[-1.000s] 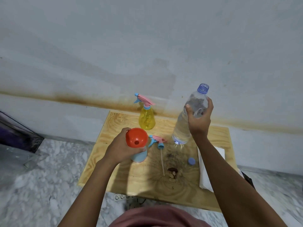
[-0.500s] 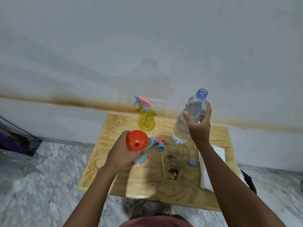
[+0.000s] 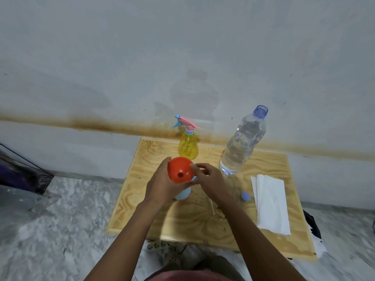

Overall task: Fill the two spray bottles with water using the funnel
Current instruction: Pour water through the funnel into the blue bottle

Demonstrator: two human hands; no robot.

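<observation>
A light blue spray bottle (image 3: 182, 194) stands on the wooden table (image 3: 140, 209) with a red funnel (image 3: 178, 171) in its neck. My left hand (image 3: 162, 185) is wrapped around the bottle just under the funnel. My right hand (image 3: 211, 183) is at the funnel's right rim, fingers curled; whether it grips anything is hidden. Beneath it lies the loose spray head, of which only the dip tube (image 3: 212, 207) shows clearly. A yellow spray bottle (image 3: 188, 147) with its pink and blue head stands behind. The open clear water bottle (image 3: 241, 145) stands free at the back right.
A blue bottle cap (image 3: 245, 196) lies right of my right wrist, next to a stack of white tissues (image 3: 272, 203). The table stands against a stained wall. A dark plastic-covered object (image 3: 20, 175) sits on the marble floor at left; a power strip (image 3: 160, 245) lies under the table's front edge.
My right hand has set the water bottle down at the back right, let go, and come over to the funnel. My left hand still holds the blue bottle.
</observation>
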